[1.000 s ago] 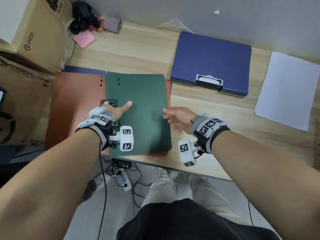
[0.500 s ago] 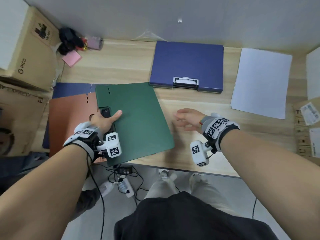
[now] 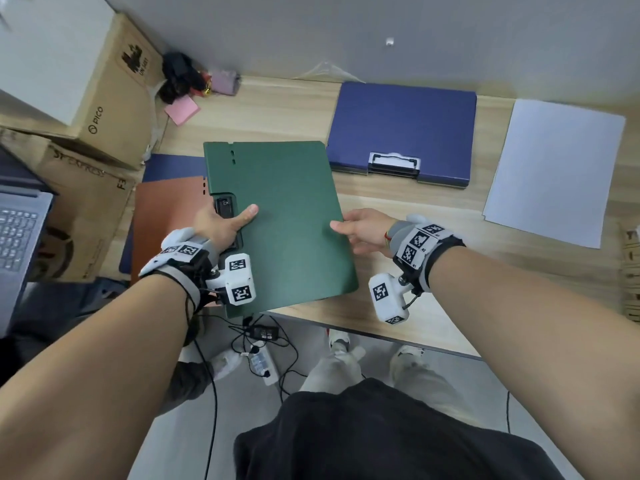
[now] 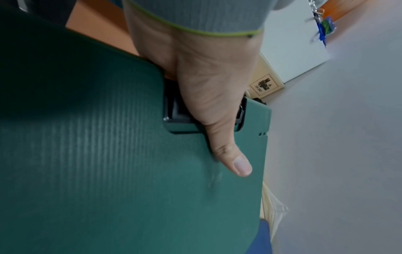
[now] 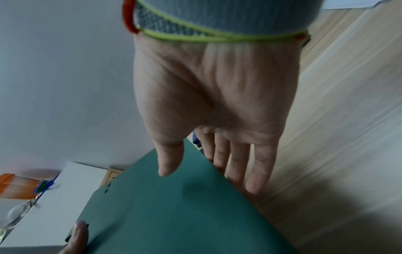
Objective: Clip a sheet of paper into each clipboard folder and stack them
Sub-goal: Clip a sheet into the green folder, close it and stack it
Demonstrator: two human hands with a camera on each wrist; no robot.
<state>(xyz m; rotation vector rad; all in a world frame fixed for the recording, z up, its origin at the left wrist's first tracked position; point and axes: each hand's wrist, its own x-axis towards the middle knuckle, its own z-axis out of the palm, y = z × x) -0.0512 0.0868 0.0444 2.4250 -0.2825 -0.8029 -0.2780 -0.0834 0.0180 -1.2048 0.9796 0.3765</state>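
A closed green clipboard folder (image 3: 287, 220) is held tilted above the wooden table (image 3: 277, 109). My left hand (image 3: 221, 223) grips it at the black clip on its left edge, thumb on the cover (image 4: 108, 171). My right hand (image 3: 360, 230) pinches the right edge, thumb on top (image 5: 169, 165) and fingers reaching under the green cover (image 5: 174, 214). An orange folder (image 3: 162, 216) lies on a blue one (image 3: 173, 166) at the left. Another blue clipboard folder (image 3: 401, 129) lies closed at the back with its metal clip (image 3: 394, 162) facing me. White paper (image 3: 554, 168) lies at the right.
Cardboard boxes (image 3: 114, 91) stand left of the table, and a laptop (image 3: 17, 230) sits at the far left. Pink sticky notes (image 3: 181, 110) and dark clutter (image 3: 180, 76) fill the back left corner. Cables and a power strip (image 3: 259, 358) lie on the floor below the front edge.
The green folder has come up off the orange folder and swung to the right, now tilted. My right hand, free half a second ago, has taken its right edge.
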